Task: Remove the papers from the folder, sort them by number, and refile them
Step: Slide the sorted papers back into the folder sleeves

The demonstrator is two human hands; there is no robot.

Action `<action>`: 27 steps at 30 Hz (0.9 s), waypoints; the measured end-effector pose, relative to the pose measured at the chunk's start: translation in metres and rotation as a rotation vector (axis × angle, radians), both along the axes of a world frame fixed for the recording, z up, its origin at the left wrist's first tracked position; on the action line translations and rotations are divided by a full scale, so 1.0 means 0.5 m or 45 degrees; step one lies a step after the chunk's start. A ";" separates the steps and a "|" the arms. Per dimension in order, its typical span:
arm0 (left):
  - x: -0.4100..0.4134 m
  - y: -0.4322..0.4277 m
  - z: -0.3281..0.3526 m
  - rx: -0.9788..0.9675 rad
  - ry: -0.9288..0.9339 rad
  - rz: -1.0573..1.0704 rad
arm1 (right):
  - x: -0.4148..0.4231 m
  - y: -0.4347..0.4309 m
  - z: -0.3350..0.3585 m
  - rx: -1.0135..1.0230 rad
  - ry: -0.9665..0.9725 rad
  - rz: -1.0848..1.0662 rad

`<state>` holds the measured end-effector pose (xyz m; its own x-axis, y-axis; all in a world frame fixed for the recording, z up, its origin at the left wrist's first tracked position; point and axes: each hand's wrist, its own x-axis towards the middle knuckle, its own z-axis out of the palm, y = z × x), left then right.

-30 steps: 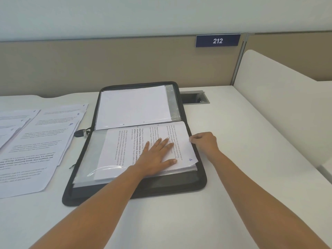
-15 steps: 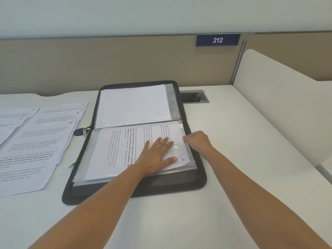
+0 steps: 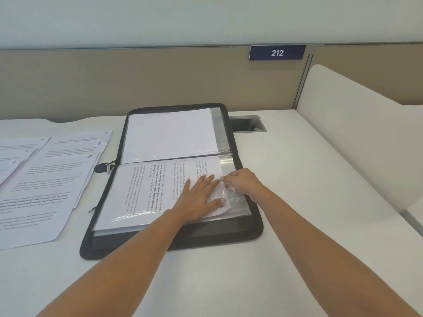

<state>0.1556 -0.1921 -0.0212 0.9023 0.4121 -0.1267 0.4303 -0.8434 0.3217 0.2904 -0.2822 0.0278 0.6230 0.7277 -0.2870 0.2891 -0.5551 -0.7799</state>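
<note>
White paper (image 3: 146,193) lies under left hand (image 3: 199,199); right hand (image 3: 245,183) pinches plastic sleeve (image 3: 226,164).

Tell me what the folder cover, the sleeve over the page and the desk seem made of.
Folder cover: likely black woven fabric, matte, zip pull at its left edge. Sleeve: clear glossy plastic film; it glares and crinkles. Desk: smooth white, probably laminate; cannot confirm.

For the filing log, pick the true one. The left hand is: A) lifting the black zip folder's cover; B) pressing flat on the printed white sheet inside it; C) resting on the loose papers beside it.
B: the left hand lies flat on the printed white sheet in the black zip folder; the right hand pinches the clear plastic sleeve.
</note>
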 end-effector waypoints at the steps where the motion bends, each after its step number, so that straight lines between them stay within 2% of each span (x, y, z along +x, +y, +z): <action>1: -0.001 0.000 0.000 -0.012 -0.020 0.005 | 0.003 -0.003 0.000 0.002 0.007 0.011; 6: -0.009 0.000 0.005 -0.089 -0.142 0.074 | 0.009 -0.036 0.003 -0.044 0.064 0.093; 16: -0.057 -0.016 0.007 -0.148 -0.163 0.125 | -0.001 -0.094 0.028 -0.216 0.155 0.338; 22: -0.092 -0.031 0.014 -0.060 -0.158 0.079 | -0.004 -0.117 0.038 -0.118 0.157 0.318; 27: -0.124 -0.035 0.034 0.113 -0.272 0.097 | -0.015 -0.127 0.045 0.065 0.169 0.183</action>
<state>0.0934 -0.2095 -0.0041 0.8708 0.4808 0.1032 0.4238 -0.8402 0.3382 0.2827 -0.3457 0.0502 0.4708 0.8220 -0.3202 0.2550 -0.4743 -0.8426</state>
